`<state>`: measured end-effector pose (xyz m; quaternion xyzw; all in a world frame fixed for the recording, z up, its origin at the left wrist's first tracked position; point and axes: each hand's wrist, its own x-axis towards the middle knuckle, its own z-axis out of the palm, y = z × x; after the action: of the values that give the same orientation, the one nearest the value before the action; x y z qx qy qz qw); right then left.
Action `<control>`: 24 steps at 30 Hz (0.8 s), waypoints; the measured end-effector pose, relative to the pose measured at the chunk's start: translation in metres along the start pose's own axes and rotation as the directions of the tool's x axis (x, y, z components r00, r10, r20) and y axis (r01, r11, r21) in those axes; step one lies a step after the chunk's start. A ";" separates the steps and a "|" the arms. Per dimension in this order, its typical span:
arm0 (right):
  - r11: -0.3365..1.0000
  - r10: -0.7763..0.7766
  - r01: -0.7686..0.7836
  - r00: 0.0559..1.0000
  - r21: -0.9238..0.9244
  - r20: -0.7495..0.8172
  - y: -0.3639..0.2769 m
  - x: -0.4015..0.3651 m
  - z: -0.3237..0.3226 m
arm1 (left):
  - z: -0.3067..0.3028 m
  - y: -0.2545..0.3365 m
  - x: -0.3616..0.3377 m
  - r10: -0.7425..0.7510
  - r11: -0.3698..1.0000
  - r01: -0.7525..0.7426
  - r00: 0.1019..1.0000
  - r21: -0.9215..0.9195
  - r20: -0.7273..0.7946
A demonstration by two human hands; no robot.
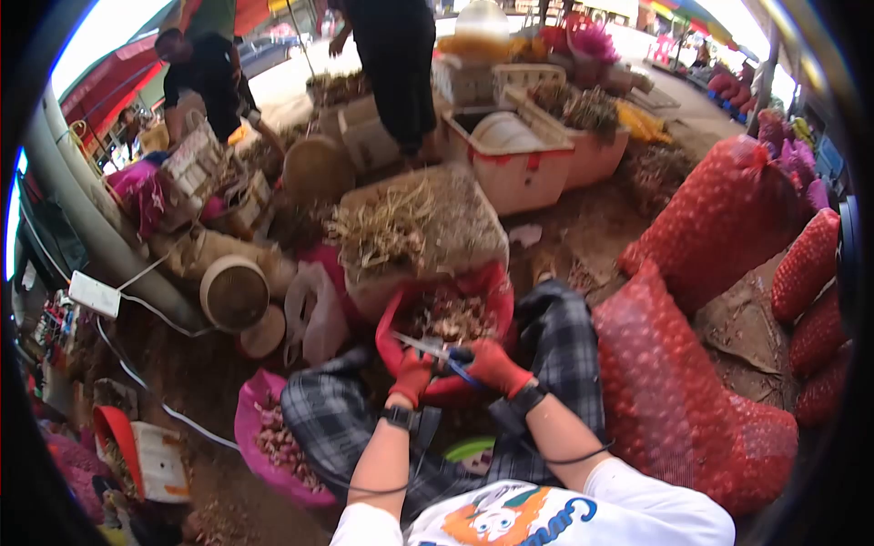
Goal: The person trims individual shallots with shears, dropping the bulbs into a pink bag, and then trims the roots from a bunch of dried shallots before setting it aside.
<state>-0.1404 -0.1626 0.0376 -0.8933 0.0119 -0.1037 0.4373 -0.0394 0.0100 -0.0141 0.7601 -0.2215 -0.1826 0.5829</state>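
A red glove with dark fingertips covers my left hand (413, 375); its fingers are closed, and what they hold is too small to make out. My right hand (497, 366), gloved the same way, is wrapped round the blue handle of a pair of scissors (428, 347). The scissor blades point left, just above my left hand. Both hands are close together over the near rim of a red tub (390, 350), which holds dry stalk and skin scraps (455, 316).
A white foam box (469, 223) topped with dried stalks stands beyond the tub. Red mesh sacks (669, 391) of bulbs lie at my right. At my left is a pink bag (248, 428) of small purplish bulbs; a white cable (187, 419) crosses the ground. Two people stand further back.
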 end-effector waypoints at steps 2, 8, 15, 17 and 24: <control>0.961 0.132 -0.159 0.983 0.225 0.129 -0.029 -0.003 -0.020 | -0.001 -0.024 0.006 -0.066 0.997 0.065 0.997 0.039 0.026; 0.990 0.103 -0.109 0.992 0.091 0.071 -0.023 -0.006 -0.024 | 0.000 0.007 0.002 -0.081 0.997 0.080 0.995 0.021 0.065; 0.993 0.113 -0.117 0.985 0.021 0.133 -0.021 -0.011 -0.019 | 0.000 0.003 -0.002 -0.085 0.996 0.085 0.988 0.004 0.127; 0.997 0.072 -0.072 0.990 -0.005 0.118 -0.021 -0.011 -0.018 | 0.008 -0.023 0.004 -0.022 0.999 0.020 0.998 0.037 0.058; 0.974 0.077 -0.097 0.992 -0.206 -0.104 -0.018 -0.018 0.025 | 0.030 -0.079 0.017 -0.169 0.978 0.159 0.984 0.137 0.062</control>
<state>-0.1540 -0.1298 0.0333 -0.9271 0.0827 -0.1253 0.3435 -0.0310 -0.0061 -0.0984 0.8054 -0.1908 -0.2428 0.5060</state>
